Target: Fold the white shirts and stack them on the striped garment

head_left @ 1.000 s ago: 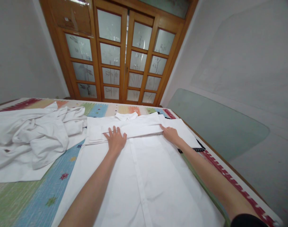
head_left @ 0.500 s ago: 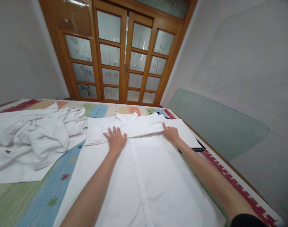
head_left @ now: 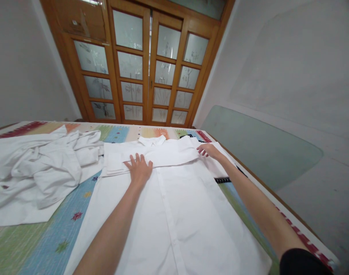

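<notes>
A white shirt (head_left: pixel 185 206) lies front up and spread out, its buttoned placket running toward me and its collar (head_left: pixel 151 140) at the far end. One sleeve (head_left: pixel 174 153) is folded flat across the chest. My left hand (head_left: pixel 140 170) rests on that sleeve with fingers spread. Over the right shoulder side, my right hand (head_left: pixel 208 150) hovers close to the fold, its fingers loosely bent and apart, with nothing visible in them. Beyond it, the other white sleeve reaches out toward the right edge, partly hidden by my forearm.
To the left, a crumpled heap of white clothing (head_left: pixel 45 172) lies on the patterned striped cloth (head_left: pixel 77 202). A black-edged item (head_left: pixel 222 180) shows beside the shirt on the right. A wall stands along the right side, and glazed wooden doors (head_left: pixel 131 65) are at the back.
My right hand has let go of the folded sleeve and shifted slightly up and right, its fingers loosening. My left hand stays pressed on the sleeve.
</notes>
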Motion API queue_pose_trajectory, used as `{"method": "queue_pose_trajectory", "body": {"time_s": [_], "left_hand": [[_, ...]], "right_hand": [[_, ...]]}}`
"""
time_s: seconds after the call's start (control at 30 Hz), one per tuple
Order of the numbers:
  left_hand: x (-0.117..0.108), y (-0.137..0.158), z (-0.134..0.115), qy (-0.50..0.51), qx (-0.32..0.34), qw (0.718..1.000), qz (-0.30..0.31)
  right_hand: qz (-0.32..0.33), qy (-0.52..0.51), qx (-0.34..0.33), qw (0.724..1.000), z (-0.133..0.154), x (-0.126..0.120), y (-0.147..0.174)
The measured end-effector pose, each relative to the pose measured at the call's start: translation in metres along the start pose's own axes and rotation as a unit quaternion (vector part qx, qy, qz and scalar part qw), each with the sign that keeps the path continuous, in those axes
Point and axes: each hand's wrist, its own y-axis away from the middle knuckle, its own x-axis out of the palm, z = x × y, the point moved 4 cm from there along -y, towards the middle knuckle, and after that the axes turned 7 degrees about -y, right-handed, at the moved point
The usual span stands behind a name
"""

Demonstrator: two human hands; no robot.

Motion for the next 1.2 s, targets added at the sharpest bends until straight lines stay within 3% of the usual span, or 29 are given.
{"method": "queue_pose_trajectory", "body": {"time_s": [0.1,0.17,0.3,0.37,0.73,1.2], "left_hand": [[0.001,-0.001,0.0,0.001,-0.001,1.0,0.003],[0.002,-0.001,0.0,0.003,-0.001,1.0,0.001],[0.003,-0.001,0.001,0.002,0.002,1.0,-0.01],[0.003,-0.001,0.001,0.001,0.002,1.0,-0.011],[-0.002,0.0,-0.001,0.006,0.0,1.0,0.013],[-0.002,0.001,-0.001,-0.005,0.002,1.0,0.007]], "right_hand": [[-0.016,-0.134,0.096,0.986,0.001,0.003,-0.009],[-0.024,-0.146,0.138,0.979,0.005,0.01,-0.013],[-0.048,-0.001,0.15,0.988,0.013,0.022,-0.022],[-0.056,0.023,0.156,0.986,0.014,0.026,-0.026],[-0.099,-0.009,0.199,0.975,0.014,0.032,-0.04],[-0.156,-0.042,0.197,0.967,0.011,0.042,-0.034]]}}
